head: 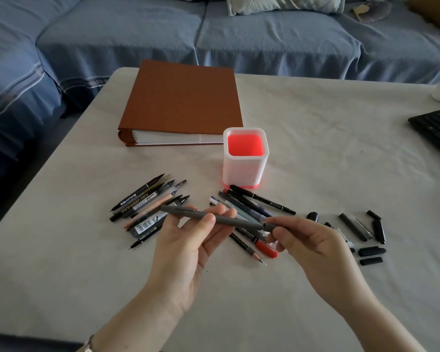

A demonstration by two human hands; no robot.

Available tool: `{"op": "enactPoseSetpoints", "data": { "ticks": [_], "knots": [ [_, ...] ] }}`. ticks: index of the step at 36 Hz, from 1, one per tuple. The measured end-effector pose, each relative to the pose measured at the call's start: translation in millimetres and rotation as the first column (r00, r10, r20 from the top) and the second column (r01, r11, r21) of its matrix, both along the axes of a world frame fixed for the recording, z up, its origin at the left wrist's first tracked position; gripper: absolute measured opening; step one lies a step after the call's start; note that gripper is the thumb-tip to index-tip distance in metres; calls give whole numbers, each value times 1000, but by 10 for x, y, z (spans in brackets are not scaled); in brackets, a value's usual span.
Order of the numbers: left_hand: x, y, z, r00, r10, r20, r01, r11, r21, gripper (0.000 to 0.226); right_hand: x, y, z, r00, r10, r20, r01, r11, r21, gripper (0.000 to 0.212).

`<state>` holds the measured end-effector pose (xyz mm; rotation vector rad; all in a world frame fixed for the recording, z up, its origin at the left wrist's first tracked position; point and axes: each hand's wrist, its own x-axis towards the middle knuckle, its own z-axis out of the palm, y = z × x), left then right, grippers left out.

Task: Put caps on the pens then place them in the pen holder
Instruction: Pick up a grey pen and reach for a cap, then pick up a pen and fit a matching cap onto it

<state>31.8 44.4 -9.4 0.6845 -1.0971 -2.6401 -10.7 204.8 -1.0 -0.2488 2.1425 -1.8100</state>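
A grey pen point(214, 218) lies level above the table, held at both ends. My left hand point(196, 240) pinches its barrel between thumb and fingers. My right hand point(308, 240) grips a grey cap point(271, 226) at the pen's right end. The white pen holder point(245, 171) with a red inside stands behind, with nothing visible in it. Several uncapped pens point(148, 199) lie in a pile at the left. More pens point(252, 204) lie in front of the holder. Several loose black caps point(366, 232) are scattered at the right.
A brown binder point(183, 97) lies behind the holder on the white-covered table point(341, 148). A black keyboard point(437, 130) sits at the right edge. A blue sofa point(214, 34) runs along the far side.
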Motion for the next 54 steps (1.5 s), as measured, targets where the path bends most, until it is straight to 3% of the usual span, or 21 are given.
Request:
{"op": "enactPoseSetpoints", "data": {
  "ticks": [4, 9, 15, 18, 21, 24, 26, 29, 32, 34, 37, 43, 47, 50, 54],
  "knots": [
    [35, 34, 15, 1000, -19, -2, 19, 999, -29, 26, 8, 13, -25, 994, 43, -97, -29, 989, 147, 30],
    [43, 68, 38, 1000, -7, 10, 8, 999, -44, 26, 34, -8, -53, 986, 70, -154, -46, 987, 156, 41],
    [61, 66, 24, 999, -7, 42, 9, 999, -36, 28, 69, -25, -136, 937, 107, -334, -28, 972, 234, 18],
    [81, 62, -18, 998, -8, 57, 10, 999, -38, 26, 87, -30, -193, 907, 137, -397, -15, 955, 296, 21],
    [80, 33, -70, 993, -51, 104, 59, 995, -77, 25, 81, -16, -255, 915, 201, -350, -64, 928, 366, 13],
    [65, -20, -170, 965, -153, 214, 205, 948, -245, 21, 67, 12, -336, 897, 397, -193, -227, 790, 569, 12],
    [48, -105, -283, 928, -201, 314, 348, 770, -534, 19, 45, 46, -394, 883, 442, -156, -246, 719, 650, 11],
    [17, -378, -464, 936, -96, 338, 351, 298, -888, 21, -41, 166, -475, 914, 348, -209, -128, 735, 666, 10],
    [-5, -693, -612, 937, 17, 348, 344, -202, -917, 29, -167, 312, -497, 937, 157, -312, 93, 748, 657, 13],
    [16, -816, -680, 912, 83, 402, 404, -363, -840, 31, -261, 367, -501, 925, 99, -367, 183, 732, 657, 15],
    [49, -821, -697, 869, 132, 478, 482, -450, -752, 32, -372, 326, -547, 916, 82, -393, 225, 706, 672, 16],
    [23, -710, -736, 828, 116, 549, 532, -471, -704, 40, -446, 86, -692, 922, 137, -362, 187, 661, 727, 19],
    [13, -565, -649, 834, 50, 550, 542, -261, -799, 28, -438, 137, -720, 913, 101, -395, 236, 657, 716, 26],
    [1, -453, -567, 863, 7, 505, 497, -195, -846, 28, -469, 359, -731, 916, 39, -400, 279, 654, 703, 17],
    [-18, -360, -513, 890, -24, 455, 447, -140, -883, 27, -621, 767, -708, 930, -46, -365, 332, 537, 776, 17]
  ]
}}
